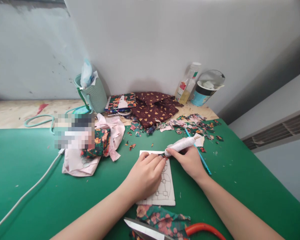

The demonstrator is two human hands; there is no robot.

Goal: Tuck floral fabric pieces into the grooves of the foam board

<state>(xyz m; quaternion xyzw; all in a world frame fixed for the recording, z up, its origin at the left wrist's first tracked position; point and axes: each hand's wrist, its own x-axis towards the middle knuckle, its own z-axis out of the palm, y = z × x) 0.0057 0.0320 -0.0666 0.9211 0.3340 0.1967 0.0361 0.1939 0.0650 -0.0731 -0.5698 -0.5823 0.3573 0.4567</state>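
Note:
A white board (167,186) printed with a line pattern of curves and small squares lies on the green table. My left hand (148,173) rests over its left side, fingers bent together and pressing a small dark floral fabric scrap (162,155) near the top edge. My right hand (188,161) is closed round a white wrapped stick tool (180,146); its near end meets the scrap beside my left fingertips. Thin brown tips stick out of the tool's far end. The left palm hides part of the pattern.
Scissors with an orange handle (202,227) lie on floral cloth (165,218) at the front. A blue pencil-like stick (205,164) lies right. Behind are fabric snippets (190,123), brown cloth (155,108), a bottle (187,85), a tub (203,95) and a green basket (97,95). A white cable (27,193) crosses left.

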